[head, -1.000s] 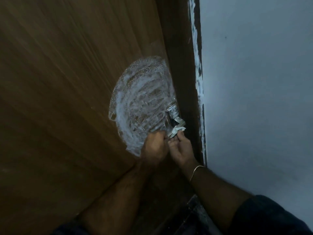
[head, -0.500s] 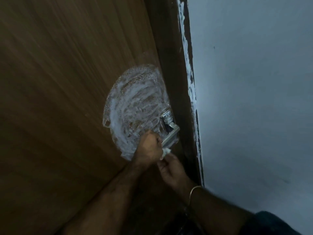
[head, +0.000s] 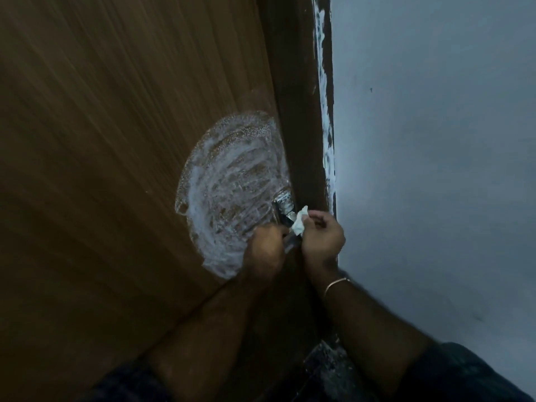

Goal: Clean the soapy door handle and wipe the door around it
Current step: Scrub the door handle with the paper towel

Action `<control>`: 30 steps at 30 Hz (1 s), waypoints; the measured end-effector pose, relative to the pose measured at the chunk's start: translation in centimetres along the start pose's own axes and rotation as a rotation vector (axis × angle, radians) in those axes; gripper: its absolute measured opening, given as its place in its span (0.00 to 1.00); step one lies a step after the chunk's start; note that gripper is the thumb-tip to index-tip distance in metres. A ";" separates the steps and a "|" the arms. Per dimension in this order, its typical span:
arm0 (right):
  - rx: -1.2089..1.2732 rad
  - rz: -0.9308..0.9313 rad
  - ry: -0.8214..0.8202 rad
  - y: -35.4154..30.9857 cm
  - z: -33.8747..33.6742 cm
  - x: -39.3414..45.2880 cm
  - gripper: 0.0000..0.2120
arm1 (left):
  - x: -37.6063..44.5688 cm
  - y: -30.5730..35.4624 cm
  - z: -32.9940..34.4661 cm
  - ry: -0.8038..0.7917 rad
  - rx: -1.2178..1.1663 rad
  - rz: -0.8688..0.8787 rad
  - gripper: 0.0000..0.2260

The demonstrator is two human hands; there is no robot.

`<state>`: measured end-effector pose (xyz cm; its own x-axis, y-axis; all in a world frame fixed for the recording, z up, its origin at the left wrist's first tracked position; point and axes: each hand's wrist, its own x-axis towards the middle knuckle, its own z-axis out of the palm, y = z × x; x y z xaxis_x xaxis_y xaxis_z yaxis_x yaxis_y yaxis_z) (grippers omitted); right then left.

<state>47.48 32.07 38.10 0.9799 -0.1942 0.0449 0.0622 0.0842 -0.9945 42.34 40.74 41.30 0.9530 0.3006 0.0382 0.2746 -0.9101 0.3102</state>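
Right of centre frame, I am gripping the door handle (head: pixel 282 211) in my fisted left hand (head: pixel 265 250) while my right hand (head: pixel 320 237) is pinching a white cloth (head: pixel 298 223) against it. Next, probably, wiping the soapy patch (head: pixel 229 184) on the door (head: pixel 116 140).

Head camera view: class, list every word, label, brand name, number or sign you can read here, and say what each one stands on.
None: no readable text shows anywhere in this view.
Wooden door: only grain and a patch of white soap foam, no lettering.
Metal door handle: no brand mark can be made out; it is small and partly covered.
White cloth in the right hand: plain.
Grey wall: only small marks, no writing.
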 end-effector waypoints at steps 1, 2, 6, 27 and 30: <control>-0.124 -0.209 -0.082 0.2 -0.3 0.3 0.06 | 0.1 0.0 0.0 0.000 0.021 -0.002 0.11; -0.270 -0.382 -0.179 0.4 -0.5 0.6 0.07 | 0.2 0.0 -0.1 0.001 0.038 -0.003 0.11; -0.737 -0.625 -0.529 -0.4 -1.1 1.5 0.14 | 0.2 -0.2 0.1 0.016 0.064 0.004 0.10; -1.048 -0.677 -0.853 -0.8 -3.1 1.8 0.24 | -0.1 -0.3 -0.4 -0.021 0.102 0.012 0.14; -0.989 -0.696 -0.803 -0.3 -3.3 2.8 0.29 | 0.0 -0.1 -0.5 -0.033 0.063 -0.001 0.12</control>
<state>49.60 28.28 38.24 0.6670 0.7034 0.2458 0.7321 -0.5573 -0.3918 42.21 40.97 41.79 0.9560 0.2931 0.0061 0.2824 -0.9262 0.2500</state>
